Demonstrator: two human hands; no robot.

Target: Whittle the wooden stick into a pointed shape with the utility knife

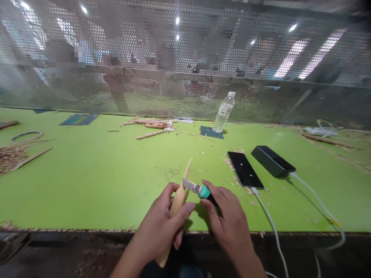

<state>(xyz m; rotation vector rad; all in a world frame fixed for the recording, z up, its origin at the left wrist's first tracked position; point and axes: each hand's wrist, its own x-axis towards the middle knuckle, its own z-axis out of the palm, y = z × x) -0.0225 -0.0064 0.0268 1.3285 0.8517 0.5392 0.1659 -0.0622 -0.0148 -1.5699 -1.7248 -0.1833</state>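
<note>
My left hand is closed around a pale piece of wood, carved to a long thin point that tilts up and away over the table's front edge. My right hand grips a utility knife with a teal and black handle. The knife's blade reaches left and rests against the wood where the thick part narrows. The wood's lower end shows below my left palm. Most of the knife handle is hidden under my right fingers.
On the green table lie a phone with a cable, a black box-shaped device, a water bottle, carved sticks and wood shavings. A perforated metal screen stands behind, with people blurred beyond it.
</note>
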